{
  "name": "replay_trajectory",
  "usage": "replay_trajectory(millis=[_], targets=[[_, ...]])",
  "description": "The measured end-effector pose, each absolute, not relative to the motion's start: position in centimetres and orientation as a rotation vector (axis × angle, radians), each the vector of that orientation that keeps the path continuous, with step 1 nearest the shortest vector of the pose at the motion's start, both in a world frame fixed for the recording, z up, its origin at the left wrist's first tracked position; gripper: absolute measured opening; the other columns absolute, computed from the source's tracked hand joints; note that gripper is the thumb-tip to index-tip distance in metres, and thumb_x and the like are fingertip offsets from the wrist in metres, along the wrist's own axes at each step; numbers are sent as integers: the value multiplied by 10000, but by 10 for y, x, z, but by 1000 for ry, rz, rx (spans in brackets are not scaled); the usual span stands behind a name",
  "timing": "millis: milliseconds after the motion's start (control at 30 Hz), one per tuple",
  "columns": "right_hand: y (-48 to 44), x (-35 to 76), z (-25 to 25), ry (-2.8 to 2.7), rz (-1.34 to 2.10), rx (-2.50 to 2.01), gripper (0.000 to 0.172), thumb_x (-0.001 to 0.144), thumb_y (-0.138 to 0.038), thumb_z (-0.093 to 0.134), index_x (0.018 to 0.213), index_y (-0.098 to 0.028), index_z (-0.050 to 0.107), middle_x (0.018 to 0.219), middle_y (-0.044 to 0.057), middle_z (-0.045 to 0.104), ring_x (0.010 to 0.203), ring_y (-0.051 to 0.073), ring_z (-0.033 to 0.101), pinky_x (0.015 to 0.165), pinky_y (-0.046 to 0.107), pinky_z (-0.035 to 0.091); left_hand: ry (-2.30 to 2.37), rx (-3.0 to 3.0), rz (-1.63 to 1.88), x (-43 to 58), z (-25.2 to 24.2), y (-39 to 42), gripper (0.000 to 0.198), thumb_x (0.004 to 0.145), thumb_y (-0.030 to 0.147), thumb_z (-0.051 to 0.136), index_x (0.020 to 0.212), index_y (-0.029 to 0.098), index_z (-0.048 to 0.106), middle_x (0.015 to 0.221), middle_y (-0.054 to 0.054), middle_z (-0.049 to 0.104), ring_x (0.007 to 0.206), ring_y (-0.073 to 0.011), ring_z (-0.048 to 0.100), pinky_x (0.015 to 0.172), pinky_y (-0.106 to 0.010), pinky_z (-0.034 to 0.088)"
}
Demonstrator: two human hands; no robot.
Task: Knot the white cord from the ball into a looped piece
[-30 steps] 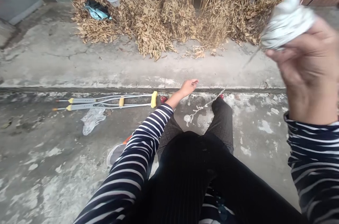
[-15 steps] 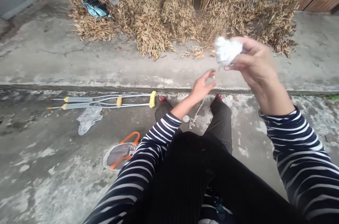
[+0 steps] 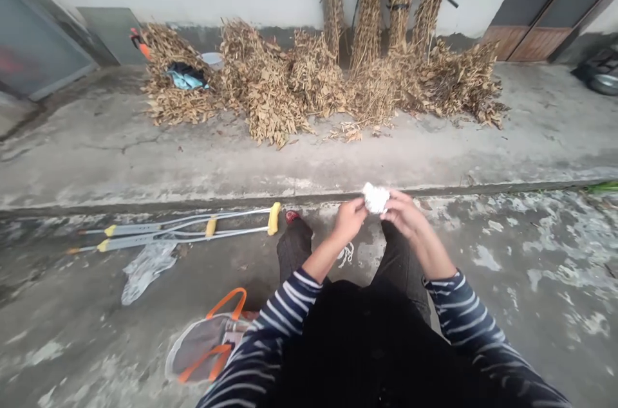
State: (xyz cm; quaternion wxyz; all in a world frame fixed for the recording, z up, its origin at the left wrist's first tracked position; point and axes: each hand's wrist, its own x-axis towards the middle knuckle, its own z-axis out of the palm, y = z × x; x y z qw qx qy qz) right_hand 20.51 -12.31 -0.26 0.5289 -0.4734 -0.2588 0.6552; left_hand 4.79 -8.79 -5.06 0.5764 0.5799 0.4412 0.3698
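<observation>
A small white bundle (image 3: pixel 376 198), wound like cord, is between my two hands above the step edge. My right hand (image 3: pixel 403 212) grips its right side with fingers closed on it. My left hand (image 3: pixel 351 218) is closed, fingertips pinched at the bundle's left side; whatever they pinch is too small to make out. Below the hands, a loose white cord (image 3: pixel 346 255) lies on the ground between my legs.
A pair of crutches (image 3: pixel 186 229) lies at the left, with a clear plastic bag (image 3: pixel 149 268) beside it. Nearer is a grey bag (image 3: pixel 200 343) with orange handles. Dried plants (image 3: pixel 275 92) are heaped along the wall beyond the raised step (image 3: pixel 232 170).
My right hand has come down and left with the white bundle, meeting my left hand. My left fingers, apart before, are now pinched together. The view has tilted up, showing more wall.
</observation>
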Motion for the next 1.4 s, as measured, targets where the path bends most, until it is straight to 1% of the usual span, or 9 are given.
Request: replay_trajectory(millis=[100,300,533,667,867,1000,1133,1267,1400], targets=[[-137,203,-26,-569,1641,-1128,349,527,-108,802,867,-181,780,802,19,755,565,108,641,468,189,557,1069,1361,800,34,-72,-103,230,860,133,593,645,178,659,623,28,655,674,-151,633,666,-239,489],[-140,190,-25,-518,1681,-1046,350,542,-106,785,880,-194,802,766,7,735,580,103,620,460,180,534,1115,1335,789,25,-77,-101,202,865,132,558,761,165,728,751,1,728,720,-151,640,717,-242,491],[-134,184,-15,-656,1681,-996,506,559,-79,797,1037,-241,774,1082,11,743,757,131,681,573,222,593,1241,1479,938,27,-70,-59,189,820,105,589,853,161,766,907,-38,776,910,-191,692,887,-284,512],[-148,186,-14,-754,1726,-993,536,571,-73,826,1072,-255,766,1065,25,750,897,188,713,664,259,624,1283,1535,953,22,-69,-44,182,854,163,581,792,182,751,880,-23,774,943,-192,683,966,-307,505],[-161,196,-12,-865,1731,-978,557,606,-104,837,1132,-262,739,1065,47,754,1018,237,710,733,300,622,1112,1568,935,11,-64,-38,251,888,147,500,888,150,752,1059,-81,781,1073,-203,679,1058,-326,474],[-157,206,1,-761,1586,-975,519,515,-104,856,997,-265,752,1060,34,753,957,239,710,674,301,615,1077,1830,747,7,-77,-41,285,908,187,473,894,176,757,1003,-57,773,1036,-215,639,1066,-348,448],[-153,220,28,-764,1436,-960,474,485,-85,829,920,-266,774,948,6,745,747,164,666,551,251,567,1108,1913,501,1,-112,-45,288,899,206,452,851,178,734,818,-31,714,826,-189,609,935,-314,485],[-139,240,62,-886,1126,-931,474,507,-71,811,941,-261,783,876,-6,723,676,145,632,498,248,553,1162,1779,345,-6,-149,-59,283,923,221,430,950,183,709,937,-42,728,800,-174,616,863,-292,502],[-119,252,90,-1013,932,-919,486,515,-83,866,963,-250,779,877,-3,713,717,156,651,557,289,606,1144,1758,274,-9,-170,-75,268,944,274,435,966,196,691,934,-46,720,822,-180,635,838,-286,519]])
